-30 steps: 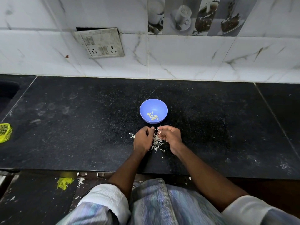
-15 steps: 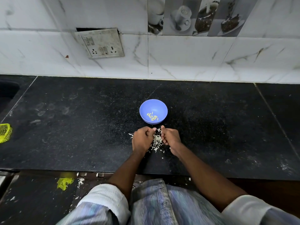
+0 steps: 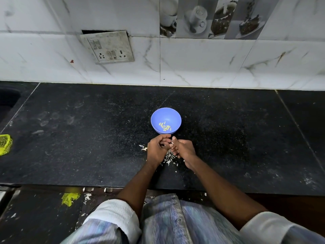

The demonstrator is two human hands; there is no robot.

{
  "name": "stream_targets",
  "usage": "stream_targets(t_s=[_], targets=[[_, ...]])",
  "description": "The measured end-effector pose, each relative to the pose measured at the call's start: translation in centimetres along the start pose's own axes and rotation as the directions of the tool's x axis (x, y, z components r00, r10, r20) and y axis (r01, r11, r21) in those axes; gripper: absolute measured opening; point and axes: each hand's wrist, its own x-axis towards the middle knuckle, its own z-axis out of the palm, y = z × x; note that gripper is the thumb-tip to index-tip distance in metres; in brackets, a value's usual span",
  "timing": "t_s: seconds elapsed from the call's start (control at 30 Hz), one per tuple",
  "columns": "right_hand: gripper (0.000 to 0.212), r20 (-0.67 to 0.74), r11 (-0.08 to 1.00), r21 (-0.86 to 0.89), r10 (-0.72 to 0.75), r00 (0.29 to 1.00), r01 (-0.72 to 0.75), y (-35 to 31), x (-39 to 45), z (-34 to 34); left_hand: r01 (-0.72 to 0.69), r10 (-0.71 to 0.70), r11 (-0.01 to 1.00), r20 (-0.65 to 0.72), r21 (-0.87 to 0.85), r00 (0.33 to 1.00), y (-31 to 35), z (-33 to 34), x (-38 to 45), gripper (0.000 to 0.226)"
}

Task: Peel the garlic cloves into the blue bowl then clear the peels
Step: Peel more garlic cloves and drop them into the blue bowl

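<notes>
A small blue bowl [image 3: 166, 115] stands on the black counter with several peeled garlic cloves [image 3: 165, 127] in its bottom. Just in front of it my left hand [image 3: 156, 149] and my right hand [image 3: 182, 149] meet, fingers curled. A small pale garlic clove [image 3: 172, 141] shows between the fingertips, pinched by my right thumb and fingers; what my left fingers hold is hidden. White garlic peels [image 3: 168, 158] lie scattered on the counter under and beside both hands.
The black stone counter [image 3: 88, 138] reaches the tiled wall behind. A yellow net [image 3: 5, 144] lies at the left edge, beside a dark sink [image 3: 8, 97]. A wall socket plate [image 3: 107, 47] sits above. Yellow scraps [image 3: 69, 198] and peel bits lie on the floor.
Both hands stay together over the peel pile in front of the bowl. The fingers have shifted a little around the clove; the bowl has not moved.
</notes>
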Motion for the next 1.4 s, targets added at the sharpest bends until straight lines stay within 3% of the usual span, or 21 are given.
stream_targets(t_s=[0.17,0.3,0.43,0.57,0.73,0.8,1.0,1.07,1.23,1.4], targets=[[0.043,0.011,0.997,-0.028,-0.074,0.997,0.075,-0.1,-0.3,0.4,0.07,-0.07,0.981,0.004,-0.181,0.998,-0.3,0.2,0.1,0.026],[0.052,-0.094,0.973,-0.178,-0.169,0.981,0.15,0.1,0.3,0.3,0.136,-0.152,0.973,-0.079,-0.187,0.985,-0.6,0.5,0.3,0.02],[0.011,-0.085,0.905,-0.368,-0.262,0.961,0.214,0.5,0.7,-0.2,0.181,-0.194,0.977,-0.118,-0.112,0.974,-0.4,0.3,0.4,0.032],[0.017,-0.12,0.905,-0.355,-0.294,0.948,0.235,0.3,0.4,-0.2,0.193,-0.203,0.977,-0.126,-0.086,0.971,-0.6,0.1,0.3,0.034],[0.02,0.045,0.902,-0.305,-0.307,0.951,0.306,-0.1,-0.3,0.1,0.197,-0.197,0.98,-0.147,-0.018,0.969,-0.5,-0.1,0.1,0.038],[0.011,0.081,0.903,-0.274,-0.32,0.944,0.33,-0.1,-0.6,0.4,0.2,-0.199,0.98,-0.145,-0.006,0.969,-0.3,-0.1,-0.1,0.034],[0.011,0.032,0.9,-0.322,-0.301,0.953,0.295,-0.1,-0.5,0.7,0.3,-0.293,0.954,-0.167,0.014,0.941,-0.1,0.2,-0.1,0.027],[0.005,0.001,0.911,-0.317,-0.276,0.961,0.263,0.1,-0.3,0.8,0.318,-0.296,0.945,-0.21,0.075,0.932,0.1,0.1,0.0,0.027],[0.024,-0.098,0.921,-0.303,-0.286,0.953,0.245,0.4,0.6,0.7,0.288,-0.228,0.9,-0.21,0.327,0.951,1.0,-0.3,-0.6,0.035],[0.037,-0.174,0.835,-0.44,-0.44,0.881,0.33,-0.3,0.5,0.4,0.224,-0.216,0.876,-0.069,0.428,0.974,-0.2,-0.2,-0.3,0.02]])
